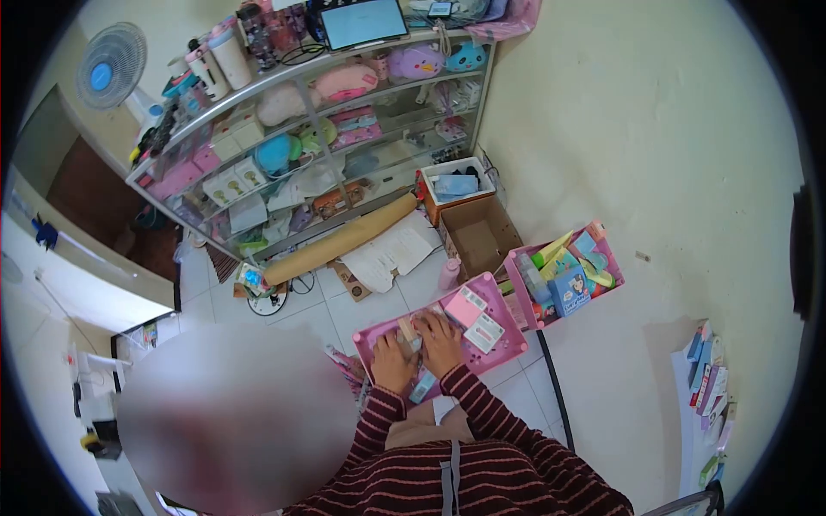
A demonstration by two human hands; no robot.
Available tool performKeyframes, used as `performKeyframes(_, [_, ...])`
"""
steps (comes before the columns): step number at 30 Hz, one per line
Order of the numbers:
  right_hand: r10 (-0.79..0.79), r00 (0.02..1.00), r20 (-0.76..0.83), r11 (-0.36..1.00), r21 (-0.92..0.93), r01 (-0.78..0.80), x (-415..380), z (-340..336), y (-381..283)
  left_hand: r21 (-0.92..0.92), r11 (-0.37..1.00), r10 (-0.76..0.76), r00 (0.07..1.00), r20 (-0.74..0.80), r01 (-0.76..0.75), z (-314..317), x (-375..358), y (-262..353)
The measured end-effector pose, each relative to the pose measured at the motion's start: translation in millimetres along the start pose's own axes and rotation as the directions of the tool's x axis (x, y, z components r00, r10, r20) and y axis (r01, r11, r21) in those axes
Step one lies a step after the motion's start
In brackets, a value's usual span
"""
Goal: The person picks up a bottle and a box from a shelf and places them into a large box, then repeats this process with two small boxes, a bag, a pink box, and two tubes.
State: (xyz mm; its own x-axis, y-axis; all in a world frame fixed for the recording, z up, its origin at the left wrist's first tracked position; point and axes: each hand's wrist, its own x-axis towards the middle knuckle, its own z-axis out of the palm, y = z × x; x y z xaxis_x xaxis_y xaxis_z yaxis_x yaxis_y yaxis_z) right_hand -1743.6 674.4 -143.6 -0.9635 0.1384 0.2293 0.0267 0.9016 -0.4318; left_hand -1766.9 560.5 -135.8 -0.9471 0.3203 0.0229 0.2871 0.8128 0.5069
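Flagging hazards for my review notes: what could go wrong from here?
The pink bottle stands close beside the pink tray, so a nudge of the tray might topple it. The white box lies near the right hand and could get pushed aside. The pink bin is piled high; a bump may spill its blue box.

2 hands (pixel 441 343) touch a tan item (pixel 407 329) over a pink tray (pixel 498 303) near a pink basket (pixel 610 252).
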Motion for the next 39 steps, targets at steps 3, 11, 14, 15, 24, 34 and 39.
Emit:
performKeyframes(3, [0.054, 0.998, -0.042, 0.998, -0.033, -0.055, 9, 3, 2, -0.050, 0.996, -0.068, 0.993, 0.095, 0.073, -6, 10, 3])
performKeyframes(11, [0.026, 0.995, -0.101, 0.999, -0.039, -0.030, 6, 1, 6, 0.006, 0.992, 0.122, 0.978, 0.168, -0.125, 1, 12, -10])
performKeyframes(14, [0.118, 0.988, -0.099, 0.983, 0.152, -0.102, -3, -17, 3, -0.377, 0.925, 0.089, 0.940, 0.330, 0.045, 1, 18, -37])
performKeyframes(15, [0.101, 0.985, -0.142, 0.972, 0.227, -0.067, -8, -22, 4, -0.357, 0.933, 0.107, 0.918, 0.382, 0.040, -19, 25, -26])
performKeyframes(24, [0.569, 0.811, 0.138, -0.041, 0.989, -0.140, -117, -114, 16, -0.783, 0.262, 0.467, 0.636, 0.615, 0.564, -67, 6, 77])
performKeyframes(34, [0.676, 0.728, -0.117, -0.448, 0.718, 0.532, -415, -190, -25, -0.261, 0.452, 0.717, -0.173, 0.675, 0.853, 46, -217, 232])
performKeyframes(39, [0.849, 0.322, -0.419, -0.074, 0.509, 0.858, -548, -193, -70, 0.031, 0.718, 0.508, -0.553, 0.660, 0.696, 73, -382, 288])
